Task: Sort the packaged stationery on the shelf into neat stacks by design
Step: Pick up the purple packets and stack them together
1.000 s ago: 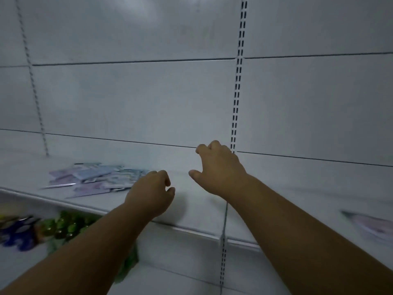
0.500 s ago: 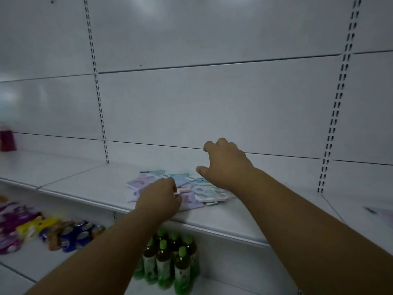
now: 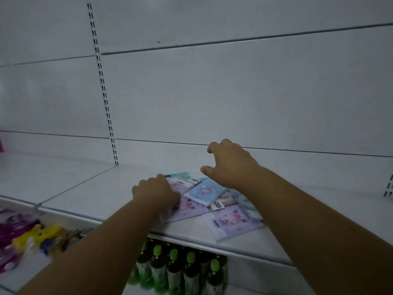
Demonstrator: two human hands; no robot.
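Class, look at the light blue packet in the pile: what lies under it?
The light blue packet overlaps lilac packets and a white label. How far these run beneath it, and anything else under it, is covered.

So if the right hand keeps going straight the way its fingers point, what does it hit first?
Probably the white back panel of the shelving. The right hand hovers open above the scattered stationery packets, fingers aimed up and back; nothing shows in between, though depth is hard to judge.

packets: lilac, pale blue, cartoon prints | shelf: white | bottle caps: green
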